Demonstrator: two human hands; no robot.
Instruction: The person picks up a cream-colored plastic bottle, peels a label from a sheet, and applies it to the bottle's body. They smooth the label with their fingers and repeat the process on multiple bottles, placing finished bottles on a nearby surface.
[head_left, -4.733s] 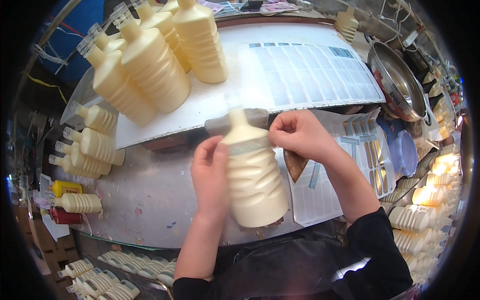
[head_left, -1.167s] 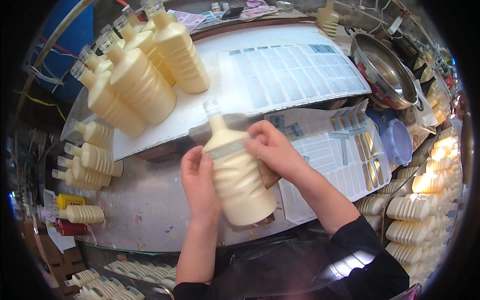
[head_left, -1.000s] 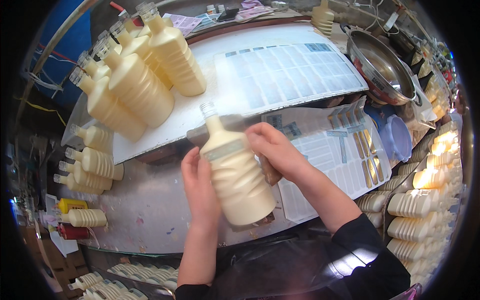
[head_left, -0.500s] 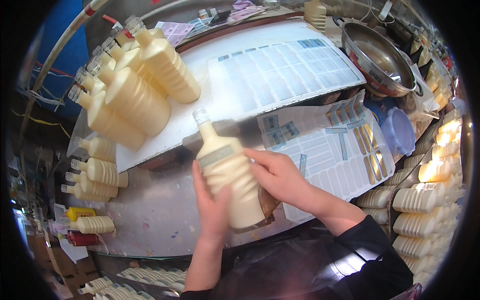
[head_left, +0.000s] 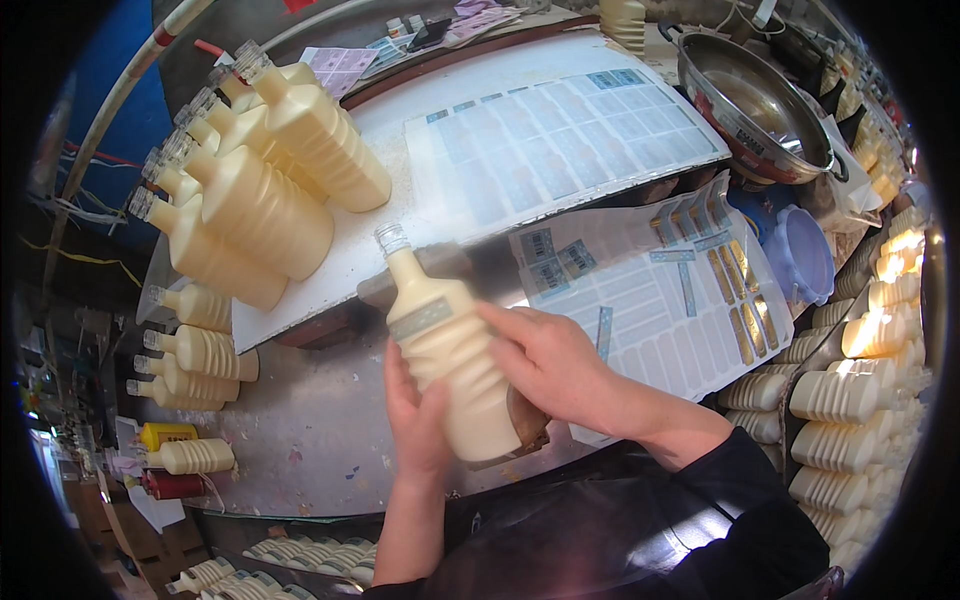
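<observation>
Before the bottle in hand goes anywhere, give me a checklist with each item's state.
1. Both hands on the cream ribbed bottle: ok; left hand supports it from behind, right hand lies across its front.
2. Clear cap on the neck: ok.
3. Band label on the shoulder: present; whether straight and fully stuck, cannot tell.
4. Label sheet within reach: ok, beside the right hand.
5. Bare board by the finished bottles: ok.
6. Bottle's base and what is beneath it: cannot tell, partly hidden.
</observation>
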